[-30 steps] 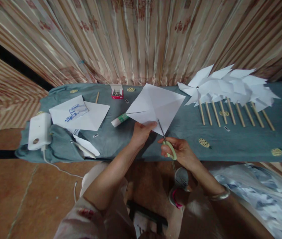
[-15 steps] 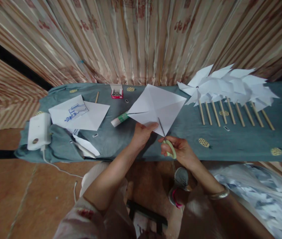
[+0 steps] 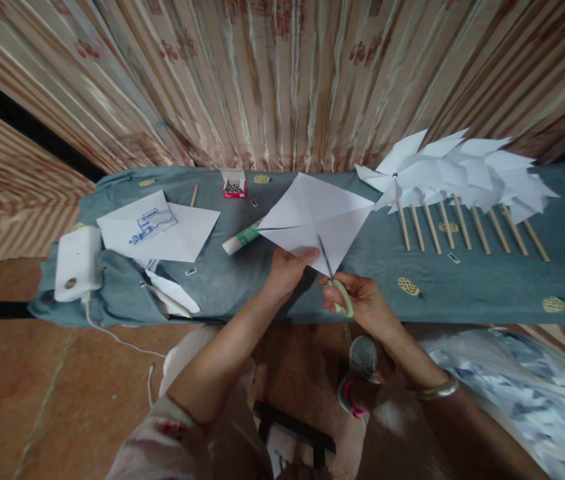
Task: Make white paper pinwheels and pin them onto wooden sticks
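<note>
Right hand (image 3: 357, 297) grips scissors (image 3: 347, 301); their long axis runs away and slightly left, from the paper sheet's (image 3: 330, 203) near corner toward its centre. Left hand (image 3: 285, 270) pinches near-left edge, beside blades. Sheet's over worktop (image 3: 487, 293), ahead of both.

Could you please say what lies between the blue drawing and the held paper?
In the head view, a white sheet, bare cloth, then a green-and-white tube.
</note>
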`<state>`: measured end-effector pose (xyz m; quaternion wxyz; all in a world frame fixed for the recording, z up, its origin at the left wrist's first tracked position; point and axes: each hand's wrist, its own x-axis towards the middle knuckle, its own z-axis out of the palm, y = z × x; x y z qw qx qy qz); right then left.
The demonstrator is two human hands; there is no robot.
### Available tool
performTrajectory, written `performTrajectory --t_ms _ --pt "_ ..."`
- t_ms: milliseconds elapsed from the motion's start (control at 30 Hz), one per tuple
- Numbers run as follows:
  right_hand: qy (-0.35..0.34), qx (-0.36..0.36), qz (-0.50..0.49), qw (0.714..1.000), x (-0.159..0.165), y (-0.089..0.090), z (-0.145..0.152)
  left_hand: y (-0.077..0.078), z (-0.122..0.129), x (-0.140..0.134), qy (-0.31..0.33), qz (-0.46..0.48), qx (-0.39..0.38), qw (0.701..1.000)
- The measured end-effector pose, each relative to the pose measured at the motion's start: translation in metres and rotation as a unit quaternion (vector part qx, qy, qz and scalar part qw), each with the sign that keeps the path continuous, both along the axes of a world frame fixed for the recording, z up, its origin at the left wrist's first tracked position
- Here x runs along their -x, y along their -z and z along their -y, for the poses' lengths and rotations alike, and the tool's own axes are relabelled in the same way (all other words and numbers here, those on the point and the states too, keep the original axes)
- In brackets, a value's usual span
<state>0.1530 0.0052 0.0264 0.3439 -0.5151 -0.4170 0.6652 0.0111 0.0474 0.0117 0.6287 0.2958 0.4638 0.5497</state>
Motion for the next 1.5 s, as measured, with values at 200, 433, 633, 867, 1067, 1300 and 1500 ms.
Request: performTrajectory --t_ms 200,433,633,867,1067,1300,1500 --pt "0.013 0.008 -0.009 1.000 0.0004 0.0021 0.0008 -0.0029 0.0004 0.0002 -0.001 -0.012 0.006 1.000" --pt "0.007 0.010 -0.005 1.000 -0.0022 0.0023 -0.0004 -0.0005 0.0017 -0.0006 0.006 -0.008 -0.006 1.000" --pt "0.013 0.011 -0.006 1.000 -0.0033 0.0038 -0.0013 0.0030 0.0026 -0.0003 0.012 -0.006 -0.006 1.000" --pt "0.030 0.023 -0.011 0.999 -0.0003 0.0005 -0.0004 0.0011 0.0039 -0.0003 0.011 0.000 -0.007 1.000" --pt "0.042 0.030 -0.021 0.998 0.0018 -0.0013 -0.0007 0.0002 0.0034 -0.0007 0.007 -0.006 0.002 1.000" --pt "0.040 0.034 -0.026 0.998 0.0023 -0.0033 -0.0007 -0.0003 0.0036 -0.0005 0.008 -0.005 -0.009 1.000" --pt "0.006 0.033 -0.009 0.999 -0.0006 -0.0015 -0.0006 0.0005 0.0015 0.0011 0.004 -0.009 0.004 1.000"
